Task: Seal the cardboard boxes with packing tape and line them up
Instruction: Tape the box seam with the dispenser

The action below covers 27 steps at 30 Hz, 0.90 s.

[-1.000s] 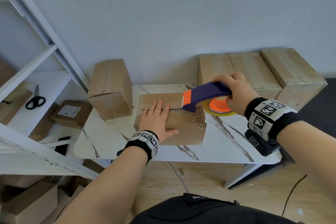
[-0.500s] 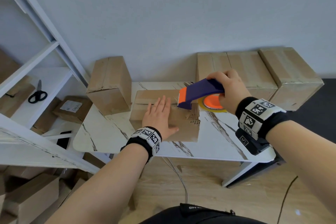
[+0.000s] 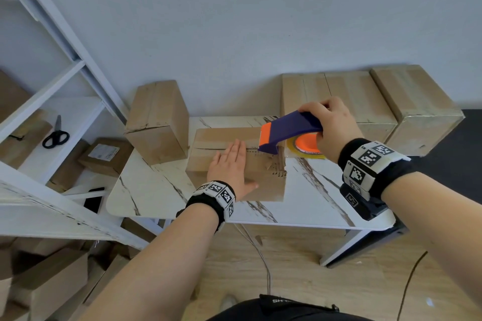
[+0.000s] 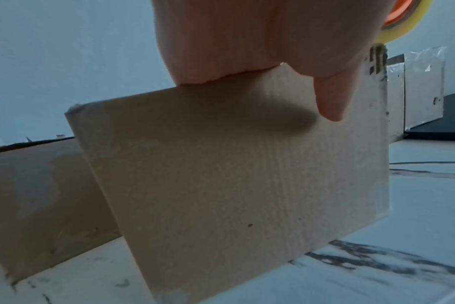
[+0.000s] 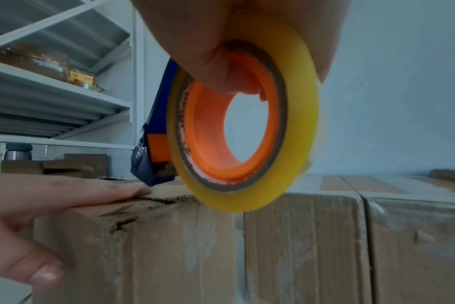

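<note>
Taping underway: left hand point(image 3: 232, 168) presses flat on the box point(image 3: 260, 182); right hand point(image 3: 330, 129) grips the dispenser point(image 3: 287, 131) over its seam. Taped boxes point(image 3: 365, 101) line up at two o'clock; one untaped box point(image 3: 159, 122) waits at ten o'clock.

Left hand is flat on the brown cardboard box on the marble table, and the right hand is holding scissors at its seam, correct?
Not scissors: in the head view the right hand grips a purple-and-orange tape dispenser. The black-handled scissors lie on the white shelf.
</note>
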Each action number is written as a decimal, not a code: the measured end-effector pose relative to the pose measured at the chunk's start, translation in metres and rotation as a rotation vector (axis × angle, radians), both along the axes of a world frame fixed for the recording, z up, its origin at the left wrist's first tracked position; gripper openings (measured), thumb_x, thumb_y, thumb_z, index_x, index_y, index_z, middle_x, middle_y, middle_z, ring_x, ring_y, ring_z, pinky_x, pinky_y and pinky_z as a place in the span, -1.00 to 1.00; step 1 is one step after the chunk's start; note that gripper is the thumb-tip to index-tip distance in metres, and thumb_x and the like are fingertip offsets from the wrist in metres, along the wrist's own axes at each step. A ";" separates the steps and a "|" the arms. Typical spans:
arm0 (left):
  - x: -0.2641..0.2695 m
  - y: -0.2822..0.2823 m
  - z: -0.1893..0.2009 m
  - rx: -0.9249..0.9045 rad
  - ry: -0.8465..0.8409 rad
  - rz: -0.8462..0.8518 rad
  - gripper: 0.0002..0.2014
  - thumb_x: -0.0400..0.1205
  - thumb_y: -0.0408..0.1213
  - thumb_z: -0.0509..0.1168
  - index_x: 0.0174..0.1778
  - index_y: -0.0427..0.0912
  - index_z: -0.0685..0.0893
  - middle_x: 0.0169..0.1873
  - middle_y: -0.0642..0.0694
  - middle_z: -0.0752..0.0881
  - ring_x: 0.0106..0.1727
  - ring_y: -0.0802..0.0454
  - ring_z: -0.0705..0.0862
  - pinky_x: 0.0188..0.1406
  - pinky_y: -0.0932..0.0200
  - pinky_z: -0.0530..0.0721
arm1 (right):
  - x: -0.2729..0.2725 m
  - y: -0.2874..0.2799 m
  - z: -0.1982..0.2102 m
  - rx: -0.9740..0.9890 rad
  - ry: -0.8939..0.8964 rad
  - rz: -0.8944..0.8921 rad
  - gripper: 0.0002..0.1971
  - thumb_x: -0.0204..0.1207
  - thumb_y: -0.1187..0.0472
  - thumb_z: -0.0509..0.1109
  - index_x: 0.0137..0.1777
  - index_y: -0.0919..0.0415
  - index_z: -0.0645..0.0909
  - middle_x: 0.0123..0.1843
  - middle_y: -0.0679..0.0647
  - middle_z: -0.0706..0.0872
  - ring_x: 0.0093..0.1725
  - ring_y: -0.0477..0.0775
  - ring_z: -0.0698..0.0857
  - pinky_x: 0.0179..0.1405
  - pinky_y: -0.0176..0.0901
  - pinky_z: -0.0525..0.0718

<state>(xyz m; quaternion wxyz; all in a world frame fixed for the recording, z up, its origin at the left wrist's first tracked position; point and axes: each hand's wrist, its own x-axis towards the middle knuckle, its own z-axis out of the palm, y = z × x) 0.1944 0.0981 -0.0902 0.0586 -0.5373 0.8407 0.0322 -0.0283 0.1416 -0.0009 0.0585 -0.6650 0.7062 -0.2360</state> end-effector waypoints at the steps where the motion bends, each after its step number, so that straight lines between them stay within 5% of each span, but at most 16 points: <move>1: 0.000 0.000 0.001 0.000 0.002 0.001 0.04 0.51 0.32 0.20 0.66 -0.15 -0.25 0.67 -0.08 -0.22 0.68 0.01 -0.14 0.65 -0.04 -0.11 | 0.000 0.000 0.000 0.009 0.008 0.001 -0.43 0.40 0.49 0.27 0.40 0.07 0.49 0.25 0.27 0.44 0.20 0.32 0.46 0.23 0.18 0.53; 10: -0.019 0.004 0.011 0.054 0.011 0.023 -0.12 0.54 0.26 0.22 0.66 0.10 -0.11 0.67 -0.03 -0.19 0.67 -0.13 -0.14 0.58 -0.33 -0.07 | 0.004 0.000 -0.007 0.029 0.015 -0.018 -0.43 0.38 0.49 0.28 0.38 0.07 0.51 0.22 0.26 0.45 0.19 0.33 0.47 0.23 0.19 0.50; 17: -0.028 0.003 0.003 0.023 0.035 -0.058 -0.09 0.59 0.22 0.16 0.67 -0.15 -0.18 0.67 -0.10 -0.19 0.68 0.01 -0.16 0.64 -0.03 -0.15 | 0.003 0.000 -0.009 0.037 0.013 -0.022 -0.43 0.38 0.49 0.28 0.39 0.09 0.49 0.23 0.25 0.45 0.19 0.31 0.46 0.22 0.13 0.49; 27: -0.021 0.004 0.000 -0.035 0.071 -0.097 -0.24 0.59 0.29 0.10 0.66 0.07 0.06 0.68 -0.01 -0.10 0.68 0.04 -0.08 0.63 -0.01 -0.07 | 0.000 0.004 -0.009 0.050 -0.036 -0.005 -0.40 0.36 0.50 0.29 0.40 0.07 0.50 0.26 0.24 0.45 0.22 0.30 0.46 0.24 0.18 0.51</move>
